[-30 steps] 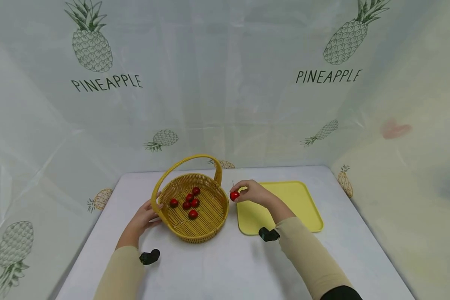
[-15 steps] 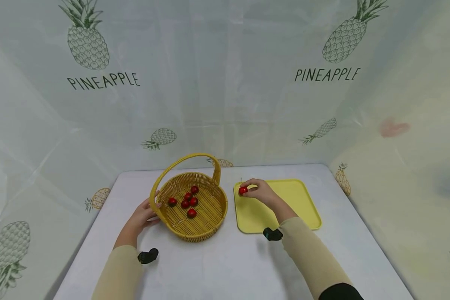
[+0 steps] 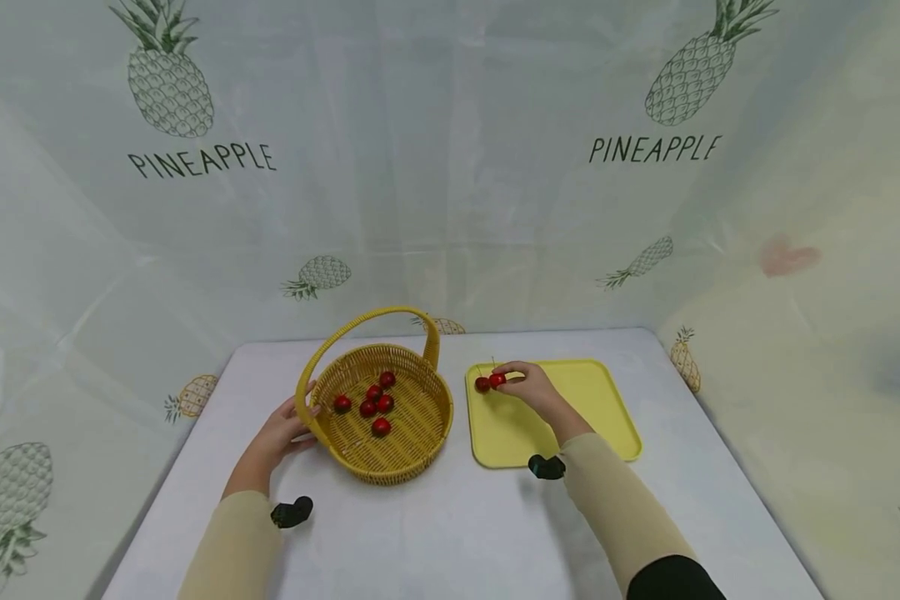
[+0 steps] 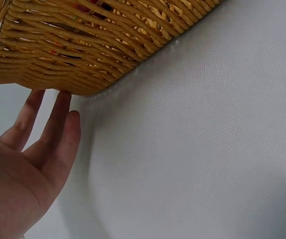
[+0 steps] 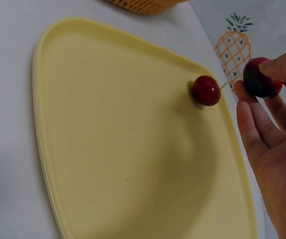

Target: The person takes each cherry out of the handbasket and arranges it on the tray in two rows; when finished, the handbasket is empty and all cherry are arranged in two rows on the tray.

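Note:
My left hand (image 3: 281, 429) is at the left side of a round yellow wicker basket (image 3: 427, 450) with a tall handle. In the left wrist view its fairly straight fingers touch the woven wall. Several red cherries (image 3: 381, 427) lie inside the basket. My right hand (image 3: 534, 392) pinches one stemmed cherry (image 5: 260, 78) between thumb and fingers, above the far left corner of a yellow tray (image 3: 570, 417). Beside it, apart in the right wrist view, a second cherry (image 5: 206, 91) lies on the tray by its rim.
The basket and tray stand side by side on a white-covered table (image 3: 427, 542), with a gap between them. The arched handle (image 3: 378, 312) rises above the basket. A hanging pineapple-print sheet (image 3: 450, 167) encloses the back and sides.
My right hand has carried its cherry rightward from beside the basket to over the tray. A cherry on the tray is now visible beside it. My left hand has stayed at the basket.

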Available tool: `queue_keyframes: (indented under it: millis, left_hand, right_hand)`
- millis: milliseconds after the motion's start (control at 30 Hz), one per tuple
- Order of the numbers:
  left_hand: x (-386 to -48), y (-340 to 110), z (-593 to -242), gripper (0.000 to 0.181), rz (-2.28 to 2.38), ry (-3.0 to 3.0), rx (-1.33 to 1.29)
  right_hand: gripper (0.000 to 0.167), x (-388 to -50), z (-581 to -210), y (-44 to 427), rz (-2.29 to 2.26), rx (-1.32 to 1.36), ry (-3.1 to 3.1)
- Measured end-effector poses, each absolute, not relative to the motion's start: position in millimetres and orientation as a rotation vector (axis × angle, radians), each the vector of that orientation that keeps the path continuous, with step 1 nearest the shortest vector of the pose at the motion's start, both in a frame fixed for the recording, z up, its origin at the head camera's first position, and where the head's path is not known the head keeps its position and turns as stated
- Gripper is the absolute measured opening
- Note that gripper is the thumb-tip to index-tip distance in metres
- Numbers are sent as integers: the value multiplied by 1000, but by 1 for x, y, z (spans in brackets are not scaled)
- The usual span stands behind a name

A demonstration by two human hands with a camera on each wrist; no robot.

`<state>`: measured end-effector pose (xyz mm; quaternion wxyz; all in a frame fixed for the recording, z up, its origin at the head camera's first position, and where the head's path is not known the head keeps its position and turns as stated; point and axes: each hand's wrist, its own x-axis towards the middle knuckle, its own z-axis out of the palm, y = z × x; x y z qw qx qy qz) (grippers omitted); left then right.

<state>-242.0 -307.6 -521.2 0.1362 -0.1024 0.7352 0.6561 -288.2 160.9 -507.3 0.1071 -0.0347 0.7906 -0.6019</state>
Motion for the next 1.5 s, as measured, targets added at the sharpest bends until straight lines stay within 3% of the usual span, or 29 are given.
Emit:
queue_keyframes:
  millis: [1033, 1500]
  left_hand:
    - [-240, -309, -522, 71, 1907, 2117, -294]
    - [-242, -307, -519, 72, 1906, 2116, -299]
  right_hand:
    - [28, -305, -554, 163, -1758, 79, 2496]
    - [27, -310, -552, 158, -1759, 115, 2540]
